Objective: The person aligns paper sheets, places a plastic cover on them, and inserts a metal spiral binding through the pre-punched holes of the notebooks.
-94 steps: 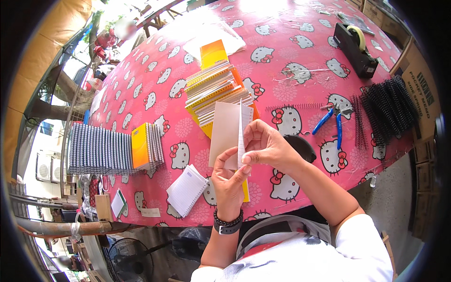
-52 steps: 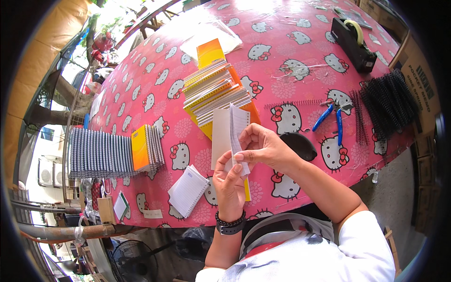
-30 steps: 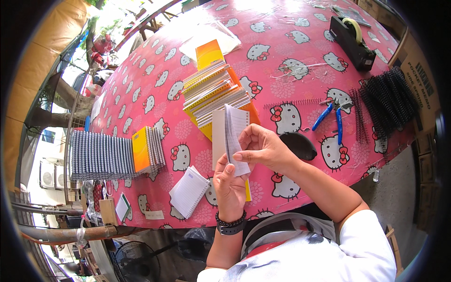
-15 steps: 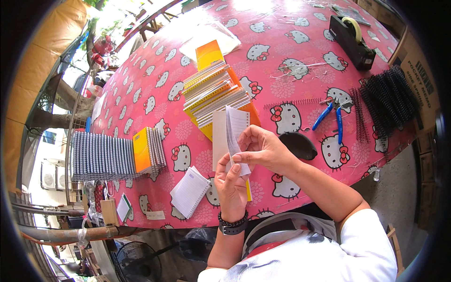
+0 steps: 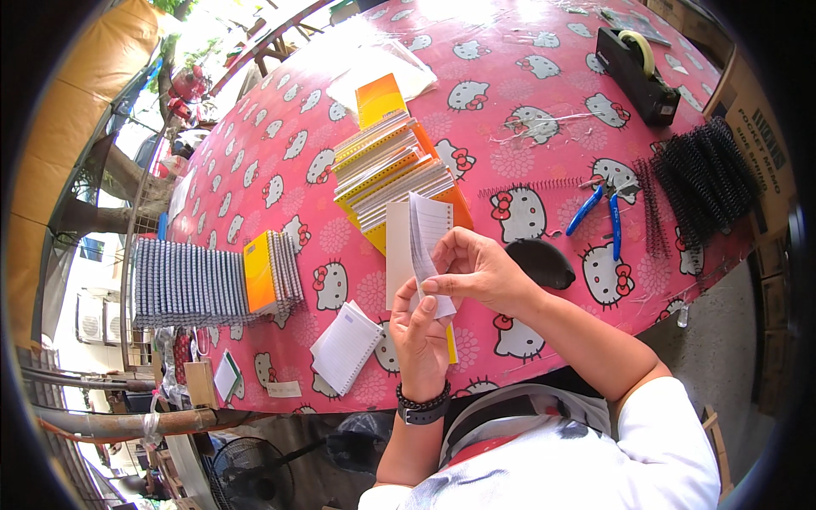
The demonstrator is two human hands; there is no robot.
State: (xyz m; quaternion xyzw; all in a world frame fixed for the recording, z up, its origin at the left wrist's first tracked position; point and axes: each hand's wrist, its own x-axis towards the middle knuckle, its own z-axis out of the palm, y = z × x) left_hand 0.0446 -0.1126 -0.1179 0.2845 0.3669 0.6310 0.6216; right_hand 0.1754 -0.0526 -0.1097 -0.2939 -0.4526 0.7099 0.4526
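An unbound pocket notebook (image 5: 433, 223) with ruled, hole-punched pages and a pale backing stands between my hands, its leaves fanned apart. My left hand (image 5: 418, 336), with a dark watch and bead bracelet at the wrist, is closed on its lower part. From the right, my right hand (image 5: 476, 274) pinches the pages near their lower edge. A yellow strip (image 5: 452, 344) shows just below the hands. Right behind the notebook lies a row of yellow-and-orange notebooks (image 5: 395, 174). Loose ruled sheets (image 5: 347, 347) lie left of my left hand.
Spiral-bound notebooks (image 5: 191, 280) stand in a row at left. To the right are blue-handled pliers (image 5: 599, 212), a dark oval object (image 5: 541, 263), black wire spirals (image 5: 705, 174) and a tape dispenser (image 5: 637, 76). A patterned pink cover (image 5: 510, 161) spans the table; a carton (image 5: 756, 144) borders it.
Hardly anything differs. The whole view has shifted very slightly, while both hands keep the same hold on the notebook pages.
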